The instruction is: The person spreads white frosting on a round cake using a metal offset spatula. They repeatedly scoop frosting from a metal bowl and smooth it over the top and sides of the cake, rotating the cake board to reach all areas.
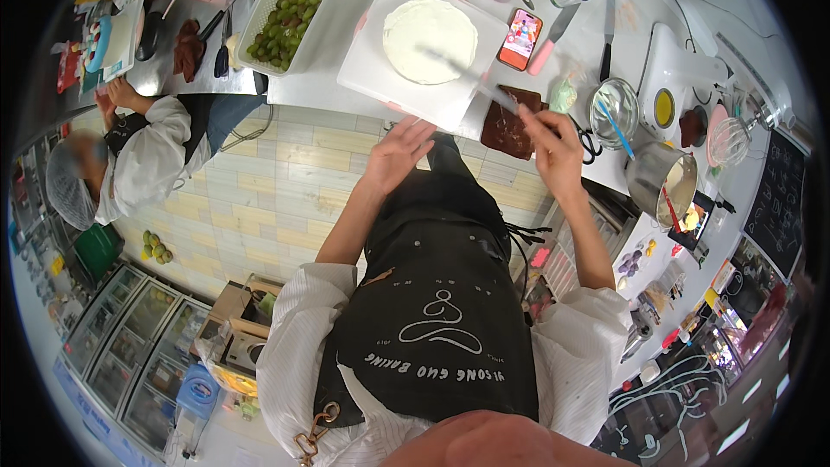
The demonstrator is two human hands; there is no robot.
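A round, cream-covered cake (428,23) rests on a white board (363,68) at the table's front edge. My right hand (556,150) grips a palette knife (498,95); its blade, blurred by motion, reaches across the lower right part of the cake's top. I cannot tell whether the blade touches the cream. Holding nothing, my left hand (402,150) is spread palm up by the board's near edge. Whether its fingertips touch the board is unclear. A folded brown cloth (509,126) lies right of the board, partly behind the palette knife.
Left of the board stands a white basket (243,58) of green grapes. To the right are a phone (521,39), a pink-handled knife (551,42), a piping bag (563,96), a glass bowl (606,133) and a metal pot (645,172). A co-worker (152,143) stands at far left.
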